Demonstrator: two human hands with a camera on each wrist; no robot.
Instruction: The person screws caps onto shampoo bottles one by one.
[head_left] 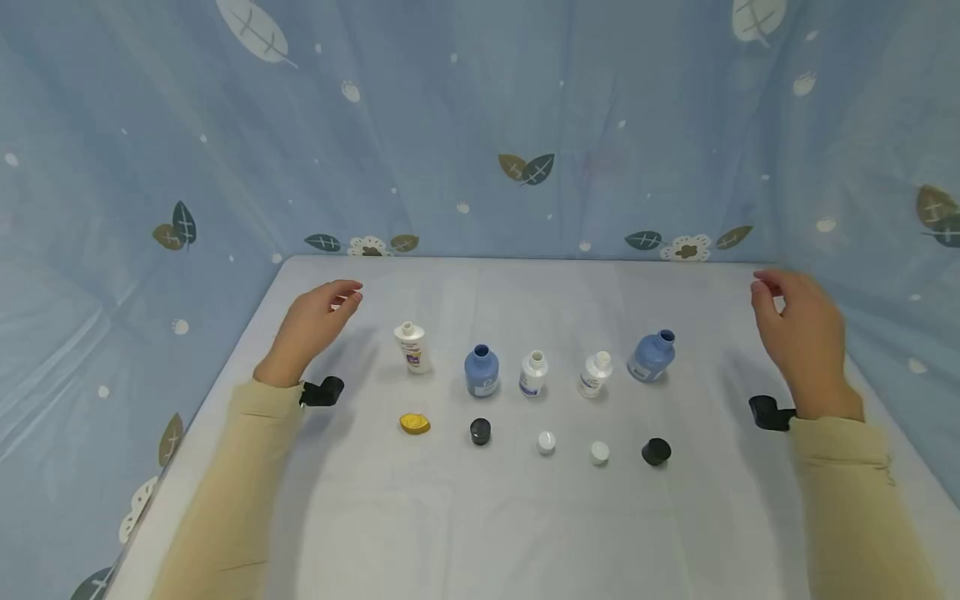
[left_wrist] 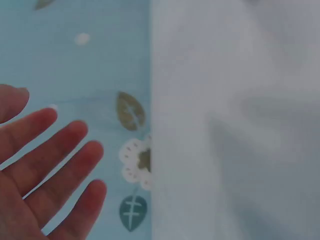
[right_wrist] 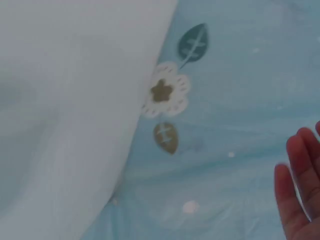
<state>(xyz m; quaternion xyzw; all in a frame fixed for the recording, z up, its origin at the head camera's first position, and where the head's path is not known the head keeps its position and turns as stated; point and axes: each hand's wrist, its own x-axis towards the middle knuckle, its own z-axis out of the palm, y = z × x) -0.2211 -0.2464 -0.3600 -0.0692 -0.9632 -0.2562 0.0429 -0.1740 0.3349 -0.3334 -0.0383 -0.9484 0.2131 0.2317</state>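
My left hand [head_left: 311, 325] hovers over the left part of the white table, fingers loosely bent and holding nothing; the left wrist view shows its fingers [left_wrist: 75, 170] spread. Nearest to it stands a white bottle [head_left: 413, 348] with a printed label and no cap. My right hand [head_left: 804, 333] is held above the table's right side, with nothing in it. The closest thing to it is an uncapped blue bottle [head_left: 652, 357]. Between them stand another blue bottle [head_left: 482, 372] and two small white bottles, one left [head_left: 533, 374] and one right [head_left: 596, 375], all with bare necks.
In front of the bottles lie a yellow cap [head_left: 415, 423], a black cap [head_left: 480, 431], a white cap [head_left: 546, 442], a second white cap [head_left: 599, 452] and a larger black cap [head_left: 656, 452]. Blue leaf-patterned curtain [head_left: 450, 125] borders the table [head_left: 480, 533] at the back and sides.
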